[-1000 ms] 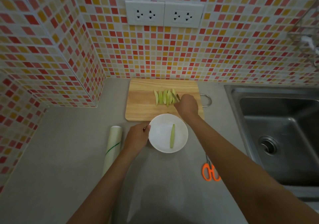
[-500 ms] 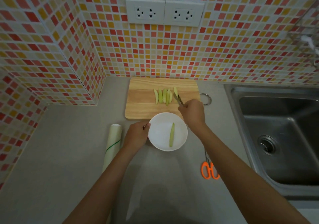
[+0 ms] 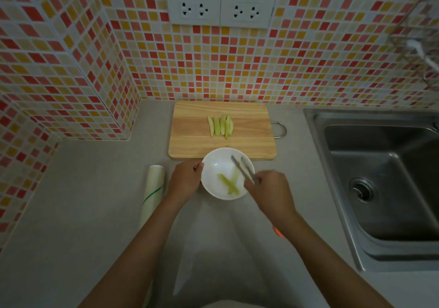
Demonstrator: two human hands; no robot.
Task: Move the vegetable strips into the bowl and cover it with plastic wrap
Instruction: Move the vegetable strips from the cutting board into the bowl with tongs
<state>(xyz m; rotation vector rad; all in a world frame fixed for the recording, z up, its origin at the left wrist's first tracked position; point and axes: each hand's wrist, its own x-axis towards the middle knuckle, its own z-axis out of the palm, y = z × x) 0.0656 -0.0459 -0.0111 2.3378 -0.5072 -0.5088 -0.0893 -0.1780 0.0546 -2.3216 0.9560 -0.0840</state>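
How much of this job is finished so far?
Two green strips lie crossed in the white bowl, steadied by the left hand. The right hand holds metal tongs above it. Several strips remain on the wooden board; the wrap roll lies untouched.

This is a home kitchen, seen at a corner of the worktop. The walls are faced with small mosaic tiles [image 3: 308, 58] in red, orange, yellow and cream, and two white double wall sockets [image 3: 221, 8] sit high on the far wall. A plain grey countertop [image 3: 78, 212] runs into the corner, and a stainless steel sink basin [image 3: 380, 184] with a round drain is sunk into it on the right. A pale wooden chopping board [image 3: 197, 141] with a metal loop handle lies against the far wall.
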